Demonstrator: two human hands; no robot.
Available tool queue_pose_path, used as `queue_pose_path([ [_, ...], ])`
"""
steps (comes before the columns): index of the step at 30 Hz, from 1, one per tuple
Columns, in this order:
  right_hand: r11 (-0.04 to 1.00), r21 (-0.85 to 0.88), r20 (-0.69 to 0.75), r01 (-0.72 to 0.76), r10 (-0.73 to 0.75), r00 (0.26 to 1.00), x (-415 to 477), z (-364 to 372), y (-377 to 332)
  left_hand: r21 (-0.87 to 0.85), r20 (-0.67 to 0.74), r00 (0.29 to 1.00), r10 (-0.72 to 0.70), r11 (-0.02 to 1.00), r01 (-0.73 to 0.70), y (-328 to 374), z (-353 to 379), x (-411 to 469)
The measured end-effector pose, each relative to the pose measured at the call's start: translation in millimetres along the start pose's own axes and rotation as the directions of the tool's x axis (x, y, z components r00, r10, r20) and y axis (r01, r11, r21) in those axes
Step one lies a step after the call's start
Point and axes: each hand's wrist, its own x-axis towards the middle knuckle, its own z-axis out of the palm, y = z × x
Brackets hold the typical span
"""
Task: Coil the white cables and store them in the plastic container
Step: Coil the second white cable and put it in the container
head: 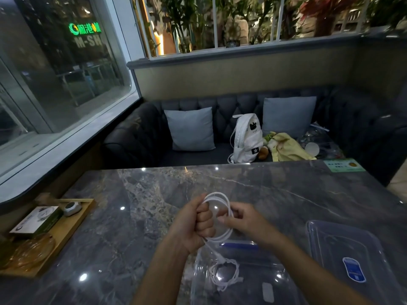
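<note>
White cable (229,205) coiled, held over the surface (154,194) just behind the clear container (196,271). L hand (193,225) grip clenched round it; R hand (244,219) pinches the loop. 2nd coil (236,268) lies inside container.

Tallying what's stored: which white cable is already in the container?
The small bundled coil lying inside the clear plastic container. The other cable is a loop above the table, gripped by the left hand and pinched by the right hand.
</note>
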Motion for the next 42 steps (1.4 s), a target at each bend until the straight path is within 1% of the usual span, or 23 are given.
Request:
queue_pose_path([
  [2, 0.994, -0.112, -0.014, 0.009, -0.011, 1.000, 0.9, -3.6, -1.1, -0.009, -0.019, 1.000, 0.010, 1.000, -0.010, 4.6, -3.9, -1.8],
  [4, 0.984, -0.175, -0.018, 0.008, -0.011, 1.000, 1.9, -9.4, -4.1, -0.017, -0.020, 1.000, 0.018, 1.000, -0.019, 8.4, -6.6, -3.5],
  [6, 0.982, -0.189, -0.036, 0.001, -0.008, 0.999, 3.1, -16.6, -7.7, -0.025, -0.018, 0.999, 0.027, 0.999, -0.028, 10.4, -8.1, -4.3],
  [10, 0.984, -0.180, -0.160, -0.007, -0.022, 0.987, 8.2, -32.0, -12.9, -0.012, -0.022, 0.999, 0.033, 0.999, -0.033, 9.2, -10.8, -6.8],
  [14, 0.962, -0.274, -0.238, 0.008, -0.076, 0.968, 11.8, -35.5, -15.9, 0.090, -0.063, 0.995, 0.076, 0.993, -0.071, 7.1, -14.1, -8.9],
  [15, 0.956, -0.294, -0.238, 0.002, -0.075, 0.969, 12.3, -35.3, -16.4, 0.115, -0.073, 0.993, 0.091, 0.990, -0.082, 7.6, -14.5, -9.2],
  [16, 0.952, -0.307, -0.205, -0.015, -0.051, 0.977, 12.0, -34.6, -17.3, 0.135, -0.082, 0.991, 0.102, 0.987, -0.091, 8.5, -14.6, -9.7],
  [17, 0.952, -0.305, -0.134, -0.035, -0.006, 0.991, 11.2, -33.7, -18.1, 0.154, -0.087, 0.990, 0.110, 0.983, -0.096, 9.5, -14.7, -10.2],
  [18, 0.960, -0.276, -0.029, -0.056, 0.050, 0.998, 10.1, -31.9, -18.1, 0.176, -0.086, 0.990, 0.113, 0.980, -0.096, 10.0, -14.5, -10.7],
  [20, 0.986, -0.127, 0.184, -0.110, 0.133, 0.974, 7.8, -26.7, -18.3, 0.226, -0.065, 0.993, 0.099, 0.971, -0.082, 8.2, -12.7, -11.2],
  [21, 0.990, -0.031, 0.253, -0.140, 0.143, 0.957, 7.3, -23.5, -18.7, 0.248, -0.053, 0.995, 0.088, 0.966, -0.073, 6.3, -11.1, -11.0],
  [22, 0.985, 0.062, 0.289, -0.159, 0.135, 0.948, 7.4, -20.7, -19.5, 0.261, -0.038, 0.996, 0.079, 0.963, -0.066, 4.3, -9.4, -10.4],
  [25, 0.935, 0.288, 0.323, -0.209, 0.111, 0.940, 10.1, -17.0, -19.9, 0.234, 0.003, 0.999, 0.054, 0.971, -0.053, 3.4, -4.4, -8.0],
  [27, 0.882, 0.391, 0.338, -0.262, 0.127, 0.932, 11.7, -17.2, -19.2, 0.234, 0.008, 0.999, 0.049, 0.971, -0.050, 6.4, -3.2, -5.6],
  [29, 0.872, 0.397, 0.319, -0.287, 0.161, 0.934, 13.1, -17.9, -19.0, 0.274, -0.018, 0.998, 0.062, 0.960, -0.054, 9.0, -2.4, -2.8],
  [32, 0.905, 0.325, 0.261, -0.274, 0.192, 0.946, 14.8, -20.0, -20.8, 0.350, -0.069, 0.991, 0.113, 0.933, -0.082, 7.6, -0.2, 2.4],
  [34, 0.918, 0.297, 0.225, -0.261, 0.199, 0.954, 16.2, -23.1, -21.8, 0.460, -0.111, 0.976, 0.186, 0.880, -0.115, 7.3, 1.4, 5.5],
  [37, 0.939, 0.243, 0.175, -0.242, 0.203, 0.964, 17.4, -29.4, -21.2, 0.675, -0.151, 0.934, 0.324, 0.724, -0.142, 11.1, -1.4, 10.2],
  [38, 0.949, 0.209, 0.153, -0.234, 0.205, 0.967, 17.5, -31.6, -20.8, 0.742, -0.135, 0.922, 0.364, 0.653, -0.149, 13.9, -3.6, 10.9],
  [40, 0.966, 0.129, 0.093, -0.223, 0.212, 0.973, 17.7, -35.2, -20.5, 0.867, -0.063, 0.910, 0.410, 0.474, -0.153, 18.5, -8.4, 11.1],
  [41, 0.972, 0.087, 0.058, -0.218, 0.213, 0.975, 18.1, -36.1, -20.2, 0.912, -0.026, 0.907, 0.421, 0.381, -0.150, 19.8, -9.8, 10.4],
  [42, 0.977, 0.039, 0.026, -0.209, 0.209, 0.978, 18.6, -36.5, -19.8, 0.939, 0.003, 0.902, 0.432, 0.309, -0.151, 20.0, -10.7, 10.3],
])
